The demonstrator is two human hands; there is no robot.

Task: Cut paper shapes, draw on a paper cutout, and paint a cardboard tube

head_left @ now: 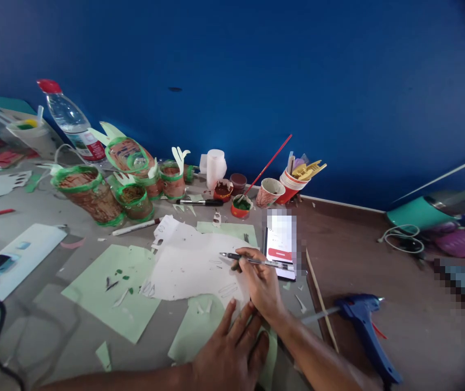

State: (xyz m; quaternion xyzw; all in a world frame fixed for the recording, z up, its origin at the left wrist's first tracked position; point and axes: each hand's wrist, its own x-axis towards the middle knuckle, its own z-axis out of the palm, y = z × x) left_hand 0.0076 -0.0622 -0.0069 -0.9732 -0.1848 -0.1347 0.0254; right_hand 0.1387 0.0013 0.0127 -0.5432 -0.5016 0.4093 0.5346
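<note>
1. Upper left, a white cup [39,142] held something green and yellow; the red-capped bottle's [68,118] label was too blurred to read.
2. Left of centre stood your brown, green-rimmed containers [92,191].
3. White paper [192,260] lay mid-frame; your left hand [232,342], fingers spread, rested at its lower edge.
4. Above, a small pot [240,212] held green paint.
5. Your right hand [261,279] pinched the pen [268,263] over the paper's right side.
6. Upper right of centre, stacked cups [290,190] held yellow forks [312,170].

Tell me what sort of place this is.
Probably a craft workspace: a blue glue gun lies at the right, a small pot holds what looks like green paint, and white paper bears drawn outlines.
</note>
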